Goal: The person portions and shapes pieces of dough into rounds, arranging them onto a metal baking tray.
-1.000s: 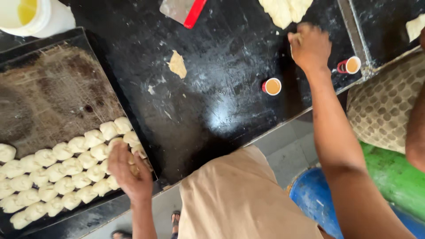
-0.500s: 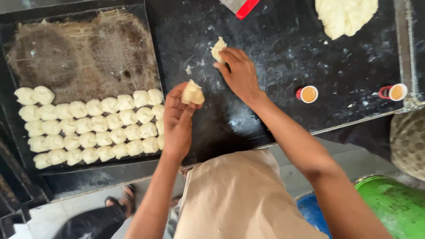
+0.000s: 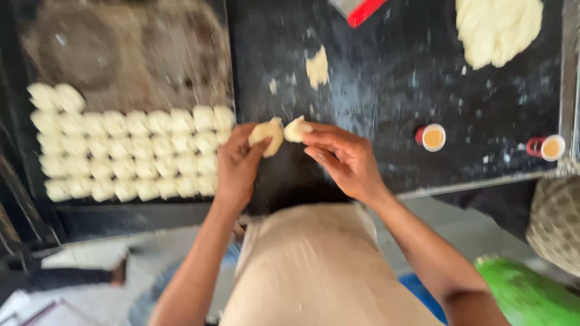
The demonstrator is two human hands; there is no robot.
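Note:
My left hand (image 3: 237,163) grips a pale lump of dough (image 3: 267,135) over the front edge of the black worktop (image 3: 374,90). My right hand (image 3: 344,158) pinches a smaller dough piece (image 3: 296,128) right beside it; the two pieces almost touch. To the left lies a dark baking tray (image 3: 121,54) with several rows of shaped dough pieces (image 3: 127,154). A large mound of dough (image 3: 498,30) rests at the far right of the worktop. A small dough scrap (image 3: 317,66) lies above my hands.
Two small cups of orange liquid (image 3: 433,137) (image 3: 552,147) stand on the worktop's right side. A red-handled scraper (image 3: 357,9) lies at the top edge. A green and blue container (image 3: 525,296) sits on the floor at lower right, under a woven basket (image 3: 553,223).
My right hand came back from the far dough mound to the small scrap, then to my left hand. My left hand lifted from the tray with a dough lump. The camera shifted left.

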